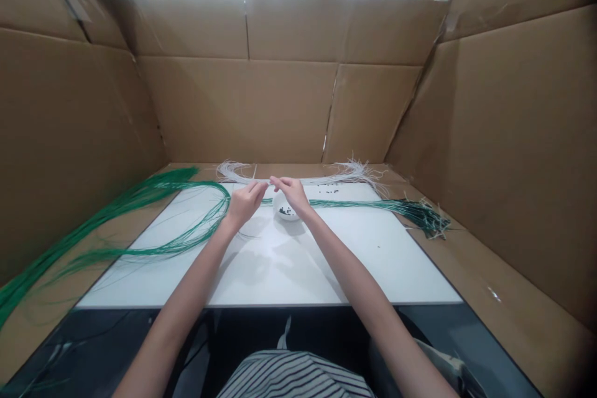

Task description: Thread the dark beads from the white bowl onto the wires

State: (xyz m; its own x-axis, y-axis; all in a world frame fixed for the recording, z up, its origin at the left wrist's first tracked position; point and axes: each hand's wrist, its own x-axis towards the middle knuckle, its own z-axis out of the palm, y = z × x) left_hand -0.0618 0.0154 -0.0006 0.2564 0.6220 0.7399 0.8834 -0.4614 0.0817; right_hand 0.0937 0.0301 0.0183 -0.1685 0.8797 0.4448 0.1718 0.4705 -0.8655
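My left hand (249, 200) and my right hand (291, 191) meet near the middle of the white board, fingertips pinched close together. What the pinched fingers hold is too small to make out. Just below them stands a white bowl (280, 203) with several small dark beads (286, 211) inside, partly covered by my right hand. Behind both hands lies a bundle of white strands (321, 180). A bundle of green strands (349, 203) runs across the board behind the bowl. Thin dark lines show on the board below my left hand.
Long green strands (180, 247) loop over the left side and off the board. Several dark specks (329, 191) lie at the back right of the white board (396, 280). Cardboard walls (289, 106) enclose the back and both sides.
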